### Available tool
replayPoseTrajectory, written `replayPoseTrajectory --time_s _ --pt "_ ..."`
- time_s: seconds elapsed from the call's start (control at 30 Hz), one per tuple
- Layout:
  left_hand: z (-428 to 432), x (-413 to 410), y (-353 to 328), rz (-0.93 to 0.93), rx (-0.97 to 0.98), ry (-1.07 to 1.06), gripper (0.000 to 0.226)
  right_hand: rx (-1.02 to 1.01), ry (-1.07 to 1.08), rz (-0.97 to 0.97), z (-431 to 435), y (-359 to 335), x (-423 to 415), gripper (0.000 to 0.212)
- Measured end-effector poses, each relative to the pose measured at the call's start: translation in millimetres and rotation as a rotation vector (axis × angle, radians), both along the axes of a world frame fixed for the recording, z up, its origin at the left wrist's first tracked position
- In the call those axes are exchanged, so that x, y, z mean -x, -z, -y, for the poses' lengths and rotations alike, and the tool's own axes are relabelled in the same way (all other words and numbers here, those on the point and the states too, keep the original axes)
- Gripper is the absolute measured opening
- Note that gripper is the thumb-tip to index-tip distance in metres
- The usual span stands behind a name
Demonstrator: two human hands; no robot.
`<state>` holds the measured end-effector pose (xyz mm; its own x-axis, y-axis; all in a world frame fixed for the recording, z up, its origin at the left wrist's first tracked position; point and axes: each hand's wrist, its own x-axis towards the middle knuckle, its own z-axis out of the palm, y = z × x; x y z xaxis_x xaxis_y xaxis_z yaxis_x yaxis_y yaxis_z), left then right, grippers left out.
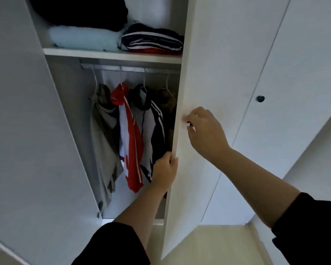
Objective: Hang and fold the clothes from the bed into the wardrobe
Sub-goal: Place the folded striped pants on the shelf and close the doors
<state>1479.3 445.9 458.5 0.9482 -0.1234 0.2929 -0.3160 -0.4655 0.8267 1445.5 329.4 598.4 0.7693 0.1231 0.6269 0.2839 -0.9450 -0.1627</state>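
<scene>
I face an open white wardrobe. Its right door (208, 64) stands partly swung. My left hand (164, 170) grips that door's free edge, fingers curled round it. My right hand (203, 129) pinches the small dark knob (189, 123) on the door's front. On the rail (130, 67) hang several garments: a grey one (103, 131), a red-and-white one (131, 142), and a dark jacket with white stripes (157, 127). Folded clothes lie on the shelf (111, 55) above: a pale blue pile (84, 39), a black one (80, 12) and a striped navy one (151, 40).
The left door (23, 131) stands wide open at the left. A closed neighbouring door with a dark knob (260, 98) is at the right. Pale floor (218, 245) shows below. The bed is out of view.
</scene>
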Motion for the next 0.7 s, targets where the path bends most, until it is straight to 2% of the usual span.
replayPoseTrajectory --time_s 0.1,0.2,0.3,0.6,0.7 --pt "-23.9 -59.8 -3.3 -0.058 0.008 0.022 0.014 0.069 0.010 -0.033 -23.9 -3.9 -68.9 0.017" --pt "-35.9 -115.4 -3.4 -0.129 0.010 0.060 0.012 -0.173 0.035 -0.072 -37.5 -7.4 -128.3 0.013" --pt "-42.4 -162.3 -0.4 -0.181 0.010 0.109 0.014 -0.261 0.047 -0.145 -41.7 -2.7 -170.5 0.024" --pt "-38.9 -246.7 0.1 -0.243 0.128 0.179 0.016 -0.273 0.080 -0.202 -48.5 -4.6 -245.0 0.027" --pt "-39.2 -253.2 -0.2 -0.239 0.095 0.191 0.019 -0.267 0.094 -0.193 -50.4 -2.8 -251.4 0.026"
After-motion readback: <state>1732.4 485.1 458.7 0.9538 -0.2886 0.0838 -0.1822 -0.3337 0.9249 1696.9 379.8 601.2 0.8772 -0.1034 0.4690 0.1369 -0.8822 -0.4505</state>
